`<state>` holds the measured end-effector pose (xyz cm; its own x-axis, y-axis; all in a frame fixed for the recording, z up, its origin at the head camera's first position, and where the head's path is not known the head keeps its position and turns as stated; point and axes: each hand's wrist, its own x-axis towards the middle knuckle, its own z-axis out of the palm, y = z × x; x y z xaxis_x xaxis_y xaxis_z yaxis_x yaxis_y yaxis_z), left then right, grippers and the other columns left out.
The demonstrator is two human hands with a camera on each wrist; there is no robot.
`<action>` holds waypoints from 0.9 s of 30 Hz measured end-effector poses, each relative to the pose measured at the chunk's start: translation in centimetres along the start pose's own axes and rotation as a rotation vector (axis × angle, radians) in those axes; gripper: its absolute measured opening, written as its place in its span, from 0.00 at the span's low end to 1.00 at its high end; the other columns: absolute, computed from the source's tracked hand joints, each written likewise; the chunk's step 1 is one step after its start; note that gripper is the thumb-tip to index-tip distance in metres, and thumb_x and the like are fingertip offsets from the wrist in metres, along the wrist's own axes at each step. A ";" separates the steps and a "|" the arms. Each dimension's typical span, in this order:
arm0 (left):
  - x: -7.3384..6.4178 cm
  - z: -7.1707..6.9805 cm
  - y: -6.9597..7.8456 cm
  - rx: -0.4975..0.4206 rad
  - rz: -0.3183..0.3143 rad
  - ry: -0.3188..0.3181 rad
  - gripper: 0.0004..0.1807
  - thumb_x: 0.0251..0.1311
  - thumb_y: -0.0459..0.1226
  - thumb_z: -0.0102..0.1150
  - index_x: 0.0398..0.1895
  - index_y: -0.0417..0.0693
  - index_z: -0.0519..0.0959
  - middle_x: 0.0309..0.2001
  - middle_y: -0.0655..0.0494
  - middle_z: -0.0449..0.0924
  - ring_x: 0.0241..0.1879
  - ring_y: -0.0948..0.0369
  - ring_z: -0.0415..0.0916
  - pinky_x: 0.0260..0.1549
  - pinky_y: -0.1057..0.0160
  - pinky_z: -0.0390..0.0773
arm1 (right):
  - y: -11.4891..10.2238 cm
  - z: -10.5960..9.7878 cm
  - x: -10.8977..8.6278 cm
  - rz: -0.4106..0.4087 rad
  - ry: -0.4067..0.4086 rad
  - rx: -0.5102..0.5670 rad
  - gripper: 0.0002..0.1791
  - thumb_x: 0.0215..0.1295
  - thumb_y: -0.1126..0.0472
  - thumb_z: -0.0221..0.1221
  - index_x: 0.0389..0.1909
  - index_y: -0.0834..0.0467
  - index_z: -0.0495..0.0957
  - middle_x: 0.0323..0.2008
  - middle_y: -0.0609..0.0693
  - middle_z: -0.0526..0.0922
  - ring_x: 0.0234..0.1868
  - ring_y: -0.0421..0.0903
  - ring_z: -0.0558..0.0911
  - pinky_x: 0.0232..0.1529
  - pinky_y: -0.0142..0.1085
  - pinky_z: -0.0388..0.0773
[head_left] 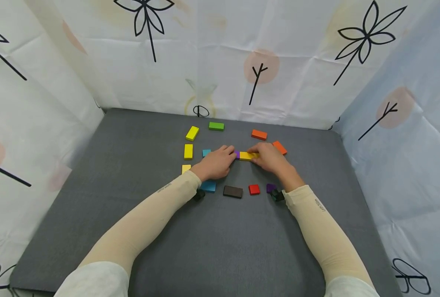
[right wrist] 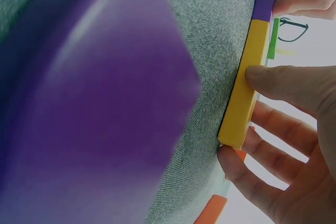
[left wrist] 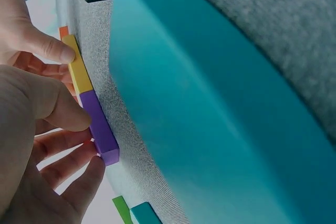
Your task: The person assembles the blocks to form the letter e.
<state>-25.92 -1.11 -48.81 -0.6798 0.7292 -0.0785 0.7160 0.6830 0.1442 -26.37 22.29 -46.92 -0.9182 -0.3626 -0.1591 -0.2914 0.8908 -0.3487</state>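
Two wooden blocks lie end to end on the grey table, a purple block [left wrist: 100, 127] and a longer yellow block [right wrist: 244, 87], their short ends touching. My left hand [head_left: 217, 162] pinches the purple one, thumb on the near side and fingers on the far side and end. With the thumb against its near face and fingers behind and at the outer end, my right hand [head_left: 271, 159] grips the yellow one. In the head view my left hand hides most of the purple block.
Around the hands lie a green block [head_left: 216, 126], several yellow blocks [head_left: 188, 152] on the left, orange blocks [head_left: 259, 134] on the right, and blue [head_left: 208, 187], dark brown [head_left: 232, 192], red [head_left: 254, 189] and purple blocks nearer me. Patterned cloth [head_left: 220, 53] surrounds the table.
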 end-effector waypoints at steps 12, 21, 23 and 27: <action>-0.1 -0.3 0.2 -0.003 -0.002 -0.013 0.25 0.80 0.33 0.52 0.77 0.40 0.73 0.68 0.45 0.71 0.62 0.50 0.68 0.64 0.55 0.76 | 0.0 0.1 -0.2 -0.003 0.006 -0.001 0.21 0.76 0.64 0.68 0.67 0.62 0.84 0.62 0.61 0.85 0.62 0.60 0.82 0.64 0.57 0.77; 0.1 -0.6 0.1 -0.056 0.004 -0.004 0.22 0.80 0.33 0.55 0.73 0.39 0.76 0.68 0.44 0.72 0.62 0.50 0.70 0.65 0.55 0.75 | 0.4 0.1 -0.3 -0.005 0.015 0.038 0.20 0.75 0.63 0.70 0.63 0.65 0.85 0.56 0.61 0.86 0.54 0.58 0.82 0.60 0.54 0.79; 0.3 -0.7 -0.1 -0.075 0.005 -0.004 0.21 0.80 0.33 0.56 0.72 0.39 0.77 0.67 0.44 0.73 0.61 0.49 0.71 0.65 0.54 0.75 | 0.5 0.1 -0.3 -0.002 0.014 0.046 0.20 0.75 0.62 0.69 0.64 0.65 0.84 0.56 0.61 0.86 0.54 0.58 0.82 0.60 0.54 0.78; 1.0 -0.8 -0.6 -0.095 -0.003 0.000 0.18 0.80 0.34 0.56 0.68 0.41 0.82 0.63 0.45 0.76 0.59 0.50 0.74 0.63 0.53 0.76 | 0.6 0.1 -0.3 -0.008 0.025 0.049 0.21 0.77 0.61 0.67 0.64 0.66 0.84 0.57 0.62 0.85 0.54 0.59 0.81 0.60 0.54 0.78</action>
<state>-27.11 -0.82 -48.14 -0.6820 0.7270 -0.0795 0.6956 0.6784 0.2365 -26.24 22.93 -47.22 -0.9223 -0.3626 -0.1336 -0.2860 0.8730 -0.3950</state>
